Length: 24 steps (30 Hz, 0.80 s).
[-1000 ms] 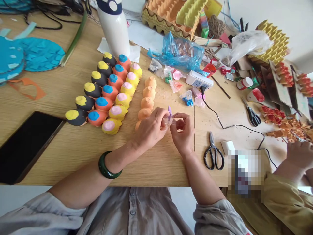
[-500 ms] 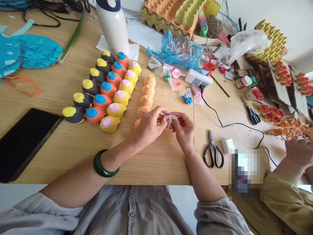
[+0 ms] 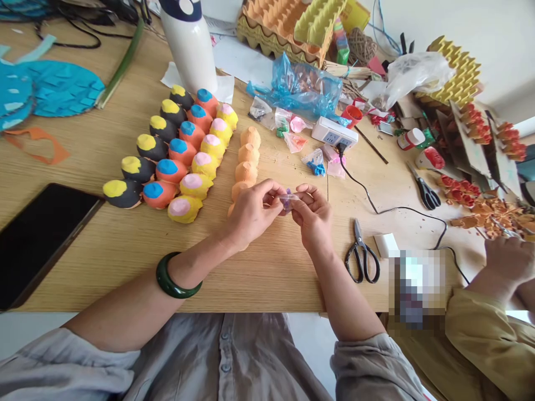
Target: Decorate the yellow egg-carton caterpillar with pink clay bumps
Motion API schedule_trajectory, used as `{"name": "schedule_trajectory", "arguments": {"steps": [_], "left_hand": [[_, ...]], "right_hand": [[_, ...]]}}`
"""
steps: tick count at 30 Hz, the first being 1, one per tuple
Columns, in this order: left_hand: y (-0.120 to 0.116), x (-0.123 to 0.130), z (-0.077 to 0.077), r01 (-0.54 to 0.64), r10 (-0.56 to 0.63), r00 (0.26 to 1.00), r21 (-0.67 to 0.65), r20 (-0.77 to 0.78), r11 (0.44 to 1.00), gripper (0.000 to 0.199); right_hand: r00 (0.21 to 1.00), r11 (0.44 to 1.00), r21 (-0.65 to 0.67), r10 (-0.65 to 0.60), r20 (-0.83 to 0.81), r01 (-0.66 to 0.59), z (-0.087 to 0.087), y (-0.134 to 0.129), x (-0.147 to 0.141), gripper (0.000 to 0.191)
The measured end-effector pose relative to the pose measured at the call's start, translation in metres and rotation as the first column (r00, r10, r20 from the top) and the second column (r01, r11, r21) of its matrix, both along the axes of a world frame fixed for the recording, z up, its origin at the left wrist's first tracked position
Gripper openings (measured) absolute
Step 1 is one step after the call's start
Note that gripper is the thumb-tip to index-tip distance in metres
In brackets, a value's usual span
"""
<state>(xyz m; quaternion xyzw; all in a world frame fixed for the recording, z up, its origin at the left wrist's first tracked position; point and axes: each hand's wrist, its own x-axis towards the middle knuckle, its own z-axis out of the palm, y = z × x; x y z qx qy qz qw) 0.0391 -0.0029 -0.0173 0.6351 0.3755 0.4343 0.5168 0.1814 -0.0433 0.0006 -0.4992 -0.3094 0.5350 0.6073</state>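
Observation:
Between my two hands is a small clear plastic bag [image 3: 288, 197] with something purple in it. My left hand [image 3: 257, 214] pinches its left side, and my right hand [image 3: 313, 217] grips the right side with thumb and fingers. Just beyond my left hand runs a row of light-orange egg-carton cups [image 3: 249, 154], its near end partly hidden by that hand. Left of it stand rows of painted-looking cups: yellow with pink tops [image 3: 203, 163], orange with blue tops [image 3: 179, 150] and black with yellow tops [image 3: 137, 167].
Black-handled scissors [image 3: 361, 256] and a white block [image 3: 387, 245] lie right of my right hand. A power strip [image 3: 334, 132] trails a black cord. Small bags of coloured clay [image 3: 314, 162] lie beyond. A phone [image 3: 42, 239] is at left, a white bottle [image 3: 190, 50] behind. A co-worker's hand [image 3: 510, 259] is at right.
Both hands still hold the little bag at nearly the same spot; more of its purple content shows between the fingers. The whole view has shifted slightly.

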Motion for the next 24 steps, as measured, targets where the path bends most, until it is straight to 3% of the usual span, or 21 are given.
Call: {"name": "schedule_trajectory", "arguments": {"steps": [4, 10, 16, 21, 24], "left_hand": [[0.001, -0.001, 0.0, 0.023, -0.022, 1.0, -0.084, 0.02, 0.996, 0.008], [0.006, -0.002, -0.004, 0.096, -0.059, 0.988, -0.269, 0.145, 0.958, 0.02], [0.005, -0.004, 0.0, 0.14, -0.135, 0.99, -0.17, 0.041, 0.975, 0.008], [0.005, -0.006, 0.002, 0.074, -0.072, 0.988, 0.006, -0.14, 0.997, 0.003], [0.006, -0.006, -0.001, 0.169, -0.178, 0.978, -0.083, -0.107, 0.982, 0.005]], "right_hand": [[0.994, 0.995, -0.096, -0.001, -0.105, -0.01, 0.004, 0.001, 0.005, 0.033], [0.952, 0.965, -0.205, 0.097, -0.289, -0.161, -0.002, 0.008, 0.016, 0.032], [0.933, 0.934, -0.245, 0.177, -0.314, -0.259, -0.002, 0.01, 0.024, 0.031], [0.967, 0.956, -0.222, 0.144, -0.212, -0.191, 0.006, 0.009, 0.028, 0.038], [0.971, 0.945, -0.263, 0.152, -0.183, -0.197, 0.005, 0.008, 0.028, 0.044]]}}
